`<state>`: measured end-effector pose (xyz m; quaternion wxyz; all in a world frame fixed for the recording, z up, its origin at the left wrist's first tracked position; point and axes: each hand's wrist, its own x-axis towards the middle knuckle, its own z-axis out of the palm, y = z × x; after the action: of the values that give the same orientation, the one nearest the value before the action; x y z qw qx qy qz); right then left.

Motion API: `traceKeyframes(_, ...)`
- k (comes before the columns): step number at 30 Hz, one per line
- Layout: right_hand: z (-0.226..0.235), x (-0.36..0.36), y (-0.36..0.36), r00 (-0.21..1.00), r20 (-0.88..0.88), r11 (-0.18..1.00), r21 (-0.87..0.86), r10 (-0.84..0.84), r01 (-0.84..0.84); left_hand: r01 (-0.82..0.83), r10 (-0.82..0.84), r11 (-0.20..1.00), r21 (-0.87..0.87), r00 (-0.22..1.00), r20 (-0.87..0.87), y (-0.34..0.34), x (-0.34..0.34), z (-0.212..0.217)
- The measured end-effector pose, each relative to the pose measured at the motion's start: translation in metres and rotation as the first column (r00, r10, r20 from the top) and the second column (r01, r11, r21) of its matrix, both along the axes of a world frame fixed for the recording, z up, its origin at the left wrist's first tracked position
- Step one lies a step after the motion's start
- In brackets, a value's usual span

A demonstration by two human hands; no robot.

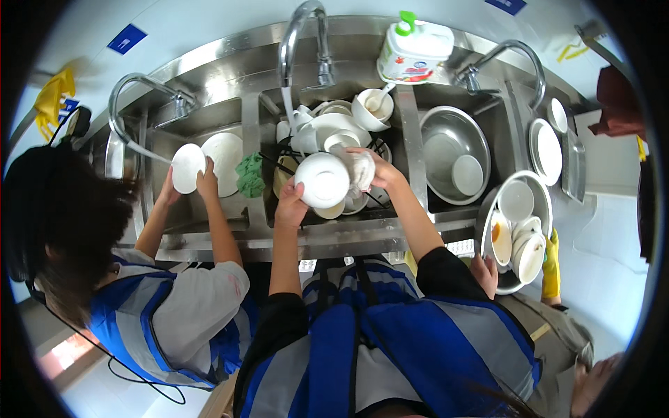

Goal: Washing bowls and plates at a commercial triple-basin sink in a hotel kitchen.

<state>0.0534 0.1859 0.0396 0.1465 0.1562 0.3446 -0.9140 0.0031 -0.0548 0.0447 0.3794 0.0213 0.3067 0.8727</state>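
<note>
Over the middle sink basin, my left hand [290,207] grips a white bowl [319,174] by its edge, its round foot facing up toward me. In my right hand [382,168] is a wet whitish cloth [362,172], bunched up beside the bowl's right side. Below them a pile of white dishes fills the basin. It includes a large plate [336,127], a cup [305,138] and, at the back, a bowl [373,111] with a spoon in it. Several chopsticks poke out from under the bowl and cloth, partly hidden by my hands.
Water runs from the middle faucet [284,59]. A soap jug [416,52] stands on the back ledge. At left, a co-worker holds a plate [189,168] beside a green cloth [250,175]. A steel basin [456,155] sits in the right sink. Another person holds a dish-filled basin [483,230].
</note>
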Motion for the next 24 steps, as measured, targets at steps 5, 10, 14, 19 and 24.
traceKeyframes(5, -0.014, -0.014, -0.016, 0.977, -0.034, 0.973, 0.11, 0.209, -0.204, 0.112, -0.103, 0.987, -0.111, 0.991, 0.082, 0.0, -0.023, -0.007)
traceKeyframes(10, -0.02, -0.004, -0.044, 0.999, -0.035, 0.91, -0.414, -0.005, -0.01, 0.154, -0.112, 0.975, -0.162, 0.963, 0.245, 0.005, -0.035, -0.003)
traceKeyframes(14, -0.019, 0.007, -0.056, 0.977, -0.138, 0.828, -0.557, -0.165, 0.062, 0.027, -0.005, 0.997, -0.076, 0.961, 0.277, 0.011, -0.019, -0.002)
traceKeyframes(19, -0.015, 0.017, -0.074, 0.917, 0.13, 0.853, -0.336, -0.378, 0.399, -0.072, 0.099, 0.987, -0.144, 0.977, 0.19, 0.016, 0.003, 0.001)
traceKeyframes(24, -0.009, 0.028, -0.101, 0.85, 0.167, 0.822, -0.218, -0.5, 0.526, -0.208, 0.231, 0.966, -0.152, 0.96, 0.155, 0.011, 0.025, 0.005)
